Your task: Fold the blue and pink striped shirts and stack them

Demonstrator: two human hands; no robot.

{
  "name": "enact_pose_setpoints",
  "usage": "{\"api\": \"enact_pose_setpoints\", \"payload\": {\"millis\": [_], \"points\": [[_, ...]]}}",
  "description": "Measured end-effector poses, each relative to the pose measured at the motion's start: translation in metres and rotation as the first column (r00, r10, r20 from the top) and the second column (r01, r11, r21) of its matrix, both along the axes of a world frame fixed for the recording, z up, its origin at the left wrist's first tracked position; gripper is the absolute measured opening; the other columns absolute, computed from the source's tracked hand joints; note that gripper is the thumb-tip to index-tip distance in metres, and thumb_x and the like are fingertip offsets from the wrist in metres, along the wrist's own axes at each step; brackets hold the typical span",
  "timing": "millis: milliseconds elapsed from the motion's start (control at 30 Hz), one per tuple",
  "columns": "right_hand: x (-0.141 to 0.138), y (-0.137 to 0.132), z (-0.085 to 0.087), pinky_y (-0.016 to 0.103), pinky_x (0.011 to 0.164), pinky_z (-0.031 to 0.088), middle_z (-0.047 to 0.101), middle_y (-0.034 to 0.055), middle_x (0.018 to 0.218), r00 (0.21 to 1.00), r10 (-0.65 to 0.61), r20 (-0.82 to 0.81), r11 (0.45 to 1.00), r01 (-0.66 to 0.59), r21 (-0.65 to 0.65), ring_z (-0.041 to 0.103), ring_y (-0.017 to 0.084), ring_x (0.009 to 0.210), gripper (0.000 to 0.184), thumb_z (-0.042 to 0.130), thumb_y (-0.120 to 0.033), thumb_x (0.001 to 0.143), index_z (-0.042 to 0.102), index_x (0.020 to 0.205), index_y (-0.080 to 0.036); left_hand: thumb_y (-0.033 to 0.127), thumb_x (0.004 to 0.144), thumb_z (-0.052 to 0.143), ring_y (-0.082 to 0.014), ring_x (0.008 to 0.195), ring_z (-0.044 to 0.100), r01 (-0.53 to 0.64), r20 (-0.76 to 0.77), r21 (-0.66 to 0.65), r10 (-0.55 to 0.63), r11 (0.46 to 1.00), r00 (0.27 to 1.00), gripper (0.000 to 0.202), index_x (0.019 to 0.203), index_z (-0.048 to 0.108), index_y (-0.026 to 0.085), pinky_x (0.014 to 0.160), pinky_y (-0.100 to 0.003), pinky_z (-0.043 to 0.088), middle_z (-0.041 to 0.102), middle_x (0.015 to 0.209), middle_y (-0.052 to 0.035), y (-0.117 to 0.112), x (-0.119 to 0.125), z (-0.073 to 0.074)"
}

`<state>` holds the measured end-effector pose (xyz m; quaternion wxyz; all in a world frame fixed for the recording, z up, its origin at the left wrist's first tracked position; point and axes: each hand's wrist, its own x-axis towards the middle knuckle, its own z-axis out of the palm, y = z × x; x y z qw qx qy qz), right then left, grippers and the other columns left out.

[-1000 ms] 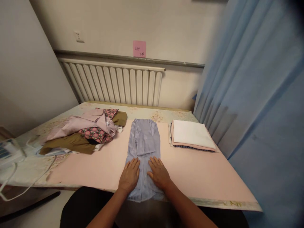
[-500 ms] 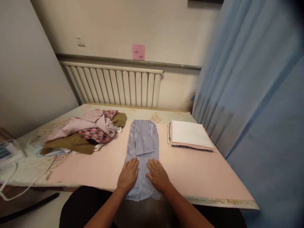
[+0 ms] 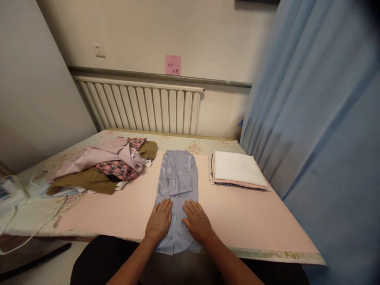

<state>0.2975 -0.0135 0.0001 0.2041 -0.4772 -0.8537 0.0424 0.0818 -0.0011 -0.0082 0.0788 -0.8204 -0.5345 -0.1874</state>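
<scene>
A blue striped shirt (image 3: 180,178) lies in a long narrow strip on the pink mat, its sleeves folded in over the upper part. Its lower end reaches the table's front edge and hangs slightly over it. My left hand (image 3: 160,218) rests flat on the shirt's lower left side, fingers stretched forward. Opposite it, my right hand (image 3: 196,219) lies flat on the lower right side with its fingers slightly spread. Neither hand grips the cloth.
On the left is a loose heap of clothes (image 3: 101,168) in pink, olive and floral cloth. A folded stack (image 3: 237,168) with white on top sits right. Beyond the table is a radiator (image 3: 142,105); a blue curtain (image 3: 297,138) hangs right. A white cord (image 3: 38,235) trails at left.
Both hands stay flat on the shirt in nearly the same place. The view has shifted very slightly; the shirt, heap and stack look unchanged.
</scene>
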Motion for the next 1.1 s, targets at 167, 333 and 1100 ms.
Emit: {"api": "enact_pose_setpoints", "payload": {"millis": [167, 333, 1100], "points": [[-0.0001, 0.0002, 0.0010, 0.047, 0.116, 0.021, 0.041, 0.0071, 0.148, 1.000, -0.002, 0.001, 1.000, 0.002, -0.012, 0.029, 0.026, 0.140, 0.050, 0.051, -0.040, 0.093, 0.046, 0.139, -0.020, 0.022, 0.091, 0.038, -0.0245, 0.130, 0.047, 0.001, 0.012, 0.005, -0.001, 1.000, 1.000, 0.043, 0.131, 0.054, 0.017, 0.107, -0.046, 0.038, 0.055, 0.137, -0.0101, 0.0009, 0.0000, -0.0017], [-0.0001, 0.0001, 0.0013, 0.048, 0.116, 0.022, 0.042, 0.0072, 0.148, 1.000, -0.004, 0.001, 1.000, 0.004, -0.019, 0.029, 0.026, 0.140, 0.050, 0.051, -0.039, 0.093, 0.046, 0.139, -0.021, 0.020, 0.091, 0.038, -0.0242, 0.130, 0.047, -0.007, -0.003, 0.009, 0.007, 1.000, 1.000, 0.044, 0.131, 0.054, 0.017, 0.107, -0.044, 0.037, 0.055, 0.138, -0.0095, 0.0008, -0.0004, -0.0027], [-0.0016, -0.0003, 0.0023, 0.049, 0.115, 0.023, 0.042, 0.0076, 0.147, 1.000, -0.007, -0.003, 1.000, 0.007, -0.024, 0.031, 0.027, 0.139, 0.049, 0.051, -0.036, 0.093, 0.045, 0.140, -0.021, 0.021, 0.092, 0.037, -0.0248, 0.128, 0.049, -0.013, 0.005, 0.009, 0.013, 1.000, 1.000, 0.042, 0.130, 0.055, 0.017, 0.107, -0.045, 0.037, 0.057, 0.136, -0.0098, -0.0018, 0.0008, 0.0017]]}}
